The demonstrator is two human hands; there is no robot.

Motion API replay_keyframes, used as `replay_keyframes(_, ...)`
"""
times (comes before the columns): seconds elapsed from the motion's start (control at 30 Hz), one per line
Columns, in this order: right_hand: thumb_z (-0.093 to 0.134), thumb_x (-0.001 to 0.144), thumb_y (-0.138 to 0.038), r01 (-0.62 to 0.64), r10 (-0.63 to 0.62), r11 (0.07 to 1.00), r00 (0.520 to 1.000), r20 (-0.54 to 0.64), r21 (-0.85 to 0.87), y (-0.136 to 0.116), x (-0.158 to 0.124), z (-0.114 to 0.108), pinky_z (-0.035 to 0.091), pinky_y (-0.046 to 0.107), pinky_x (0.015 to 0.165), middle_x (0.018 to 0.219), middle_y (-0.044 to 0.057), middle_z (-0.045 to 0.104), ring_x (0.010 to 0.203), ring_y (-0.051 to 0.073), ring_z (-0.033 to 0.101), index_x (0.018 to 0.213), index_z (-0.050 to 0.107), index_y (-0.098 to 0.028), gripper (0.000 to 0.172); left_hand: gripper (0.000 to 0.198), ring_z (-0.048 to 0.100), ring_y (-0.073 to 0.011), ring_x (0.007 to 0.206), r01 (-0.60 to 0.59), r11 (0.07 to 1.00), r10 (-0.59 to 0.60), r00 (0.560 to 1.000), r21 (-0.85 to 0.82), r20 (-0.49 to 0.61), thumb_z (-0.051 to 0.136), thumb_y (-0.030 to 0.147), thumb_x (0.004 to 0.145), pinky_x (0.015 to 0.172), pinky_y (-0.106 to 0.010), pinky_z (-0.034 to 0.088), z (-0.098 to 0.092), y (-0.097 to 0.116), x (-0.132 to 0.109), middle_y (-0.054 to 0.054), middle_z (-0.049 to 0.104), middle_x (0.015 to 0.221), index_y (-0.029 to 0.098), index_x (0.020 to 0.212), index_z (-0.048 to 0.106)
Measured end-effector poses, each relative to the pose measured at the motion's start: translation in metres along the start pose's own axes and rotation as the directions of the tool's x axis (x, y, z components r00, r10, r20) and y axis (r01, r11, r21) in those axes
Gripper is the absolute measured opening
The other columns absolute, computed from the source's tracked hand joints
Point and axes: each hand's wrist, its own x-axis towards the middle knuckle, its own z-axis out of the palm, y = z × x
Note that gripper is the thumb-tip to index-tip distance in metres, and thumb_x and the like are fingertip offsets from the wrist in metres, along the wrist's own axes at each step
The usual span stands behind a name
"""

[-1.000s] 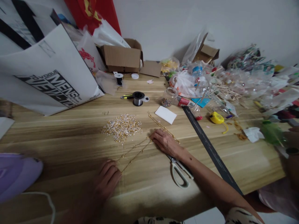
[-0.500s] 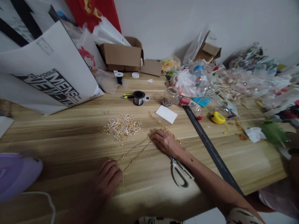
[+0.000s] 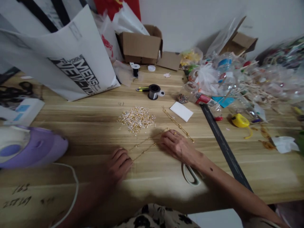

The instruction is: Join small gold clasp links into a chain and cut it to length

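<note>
A thin gold beaded chain (image 3: 143,152) runs in two strands over the wooden table between my hands. My left hand (image 3: 120,163) is closed on its near-left end, fingers curled down at the tabletop. My right hand (image 3: 174,144) is closed on the other end, its fingertips hidden under the knuckles. Beyond the chain lies a heap of small gold and clear beads (image 3: 137,119). A second gold chain (image 3: 179,125) is stretched out behind my right hand. Scissors (image 3: 190,174) lie partly under my right forearm.
A wire spool (image 3: 154,91), white card (image 3: 181,111) and bead jar (image 3: 187,92) stand behind. Left are a purple device (image 3: 47,145) with a white cord and a large paper bag (image 3: 78,60). Right are a dark strip (image 3: 225,148), tape measure (image 3: 239,120) and plastic clutter.
The view has swung left, so the table's things appear farther right and more of the purple device shows. Both hands still hold the chain; my right forearm covers more of the scissors.
</note>
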Motion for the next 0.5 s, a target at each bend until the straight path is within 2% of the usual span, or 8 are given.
replay_keyframes(0.1,0.037,0.094,-0.017,0.097,-0.097,0.995,0.995,0.035,-0.003,-0.019,0.005,0.004,0.040,0.036,0.084,0.094,0.009,0.057,0.091,0.020,0.049,0.093,0.059,-0.016,0.022,0.010,0.053,-0.0172,0.087,0.101,0.993,-0.100,0.995,-0.068,0.012,0.050,0.012,0.085,0.087,-0.038,0.044,-0.006,-0.008,-0.004,-0.004,0.060,0.080,0.015,0.082,0.059)
replay_keyframes(0.17,0.036,0.095,-0.018,0.159,-0.158,0.987,0.986,0.044,-0.020,-0.034,0.009,0.010,0.040,0.036,0.082,0.094,0.008,0.057,0.091,0.020,0.049,0.097,0.059,-0.016,0.023,0.009,0.053,-0.0163,0.087,0.181,0.980,-0.184,0.982,-0.088,-0.032,0.050,0.015,0.086,0.084,-0.035,0.044,-0.010,-0.015,-0.008,-0.004,0.061,0.081,0.016,0.084,0.059)
replay_keyframes(0.3,0.041,0.093,-0.018,0.291,-0.290,0.957,0.957,0.026,-0.008,-0.065,0.016,0.029,0.039,0.036,0.086,0.093,0.008,0.058,0.090,0.019,0.050,0.107,0.056,-0.013,0.021,0.012,0.054,-0.0160,0.086,0.317,0.947,-0.318,0.948,-0.049,0.006,0.047,0.020,0.088,0.083,-0.033,0.043,-0.019,-0.026,-0.009,-0.003,0.062,0.084,0.018,0.085,0.059)
replay_keyframes(0.4,0.041,0.094,-0.030,0.324,-0.324,0.946,0.946,-0.024,0.019,-0.085,0.021,0.042,0.037,0.040,0.093,0.106,0.011,0.058,0.096,0.021,0.049,0.117,0.052,-0.010,0.032,0.016,0.054,-0.0170,0.085,0.347,0.937,-0.349,0.936,0.041,0.044,0.044,0.021,0.089,0.083,-0.033,0.042,-0.025,-0.026,-0.004,-0.004,0.062,0.085,0.018,0.086,0.059)
replay_keyframes(0.5,0.041,0.093,-0.036,0.358,-0.356,0.932,0.934,-0.032,0.056,-0.099,0.024,0.050,0.032,0.042,0.101,0.119,0.014,0.054,0.112,0.024,0.044,0.122,0.048,-0.007,0.042,0.020,0.053,-0.0182,0.082,0.338,0.930,-0.352,0.933,0.141,0.081,0.042,0.021,0.089,0.080,-0.034,0.041,-0.026,-0.024,0.004,-0.004,0.061,0.079,0.017,0.079,0.058)
